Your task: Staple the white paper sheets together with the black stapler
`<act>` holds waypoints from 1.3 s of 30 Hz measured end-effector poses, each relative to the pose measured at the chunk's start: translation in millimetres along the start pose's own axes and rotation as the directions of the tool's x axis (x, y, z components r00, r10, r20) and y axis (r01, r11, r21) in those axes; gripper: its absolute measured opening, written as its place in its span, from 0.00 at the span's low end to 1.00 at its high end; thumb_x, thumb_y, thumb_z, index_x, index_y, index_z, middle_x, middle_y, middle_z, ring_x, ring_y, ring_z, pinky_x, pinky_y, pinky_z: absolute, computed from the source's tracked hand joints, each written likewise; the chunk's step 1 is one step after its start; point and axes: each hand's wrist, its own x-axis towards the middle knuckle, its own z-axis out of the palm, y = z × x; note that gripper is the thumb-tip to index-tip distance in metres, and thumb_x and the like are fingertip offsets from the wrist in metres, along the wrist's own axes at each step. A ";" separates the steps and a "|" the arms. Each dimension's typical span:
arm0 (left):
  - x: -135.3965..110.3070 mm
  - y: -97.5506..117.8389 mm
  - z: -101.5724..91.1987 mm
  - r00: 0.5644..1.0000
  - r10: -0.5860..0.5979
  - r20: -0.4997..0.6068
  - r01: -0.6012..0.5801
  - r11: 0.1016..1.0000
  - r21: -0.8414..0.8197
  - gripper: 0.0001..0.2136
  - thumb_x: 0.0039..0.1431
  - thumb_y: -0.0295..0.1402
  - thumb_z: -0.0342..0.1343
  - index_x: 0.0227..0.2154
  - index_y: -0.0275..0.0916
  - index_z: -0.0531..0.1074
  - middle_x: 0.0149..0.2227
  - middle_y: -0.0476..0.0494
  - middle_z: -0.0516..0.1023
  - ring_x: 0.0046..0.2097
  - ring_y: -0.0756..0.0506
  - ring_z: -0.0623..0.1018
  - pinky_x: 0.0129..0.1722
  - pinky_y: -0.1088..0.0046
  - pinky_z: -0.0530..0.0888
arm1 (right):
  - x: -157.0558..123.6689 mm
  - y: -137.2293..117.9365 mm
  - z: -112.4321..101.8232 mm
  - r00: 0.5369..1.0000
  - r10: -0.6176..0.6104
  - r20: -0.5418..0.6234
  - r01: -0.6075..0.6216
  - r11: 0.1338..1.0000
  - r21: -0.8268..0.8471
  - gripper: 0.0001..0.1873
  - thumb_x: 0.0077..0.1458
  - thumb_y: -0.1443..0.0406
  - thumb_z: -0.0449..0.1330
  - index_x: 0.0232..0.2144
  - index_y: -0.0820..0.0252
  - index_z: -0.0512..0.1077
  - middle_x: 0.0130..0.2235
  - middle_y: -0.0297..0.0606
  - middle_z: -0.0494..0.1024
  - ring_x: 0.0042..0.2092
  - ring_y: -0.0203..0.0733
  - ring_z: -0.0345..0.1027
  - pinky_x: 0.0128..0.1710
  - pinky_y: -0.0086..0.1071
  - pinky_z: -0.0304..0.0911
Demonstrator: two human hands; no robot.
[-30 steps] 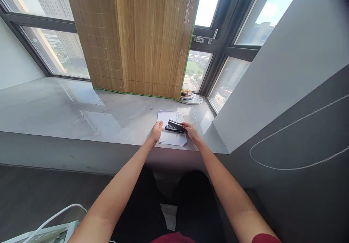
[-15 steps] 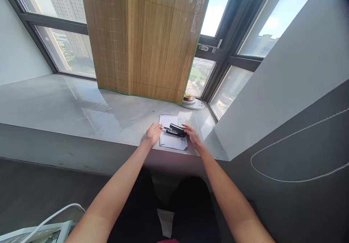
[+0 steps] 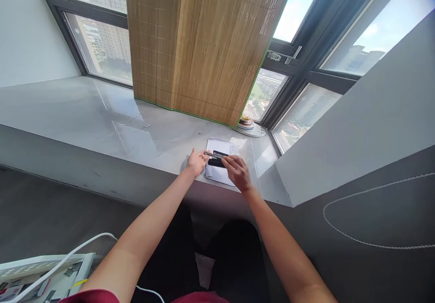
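A black stapler [image 3: 216, 162] lies opened out above the paper, its metal staple channel [image 3: 209, 153] sticking out to the left. My right hand [image 3: 238, 171] grips the right end of the stapler, thumb and fingers closed round it. At the other end is my left hand [image 3: 197, 162], with its fingers stretched toward the channel's tip and touching or nearly touching it; one digit stands apart, pointing up. Underneath lies a sheet of white paper [image 3: 214, 173] with print at its upper right, partly covered by the stapler and my right hand.
The grey window ledge [image 3: 163, 135] carries small loose bits [image 3: 200, 133] behind the paper. Stacked plates [image 3: 251, 128] stand in the right corner beside a hanging bamboo blind [image 3: 204, 58]. A beaded cord [image 3: 340, 232] loops at right. A white crate [image 3: 44, 271] sits lower left.
My right hand has closed over the stapler's right end, and the stapler's two halves now stand wider apart. The metal channel shows more plainly. The head view has shifted a little.
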 end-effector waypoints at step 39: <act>-1.8 -5.0 -1.1 0.988 0.144 0.057 -0.153 0.965 0.214 0.10 0.59 0.17 0.54 0.35 0.34 0.78 0.34 0.45 0.80 0.40 0.49 0.81 0.55 0.73 0.80 | 85.2 -17.4 78.4 0.939 0.145 0.313 -0.105 0.984 -0.142 0.17 0.64 0.76 0.59 0.37 0.53 0.85 0.39 0.39 0.85 0.45 0.50 0.69 0.47 0.41 0.65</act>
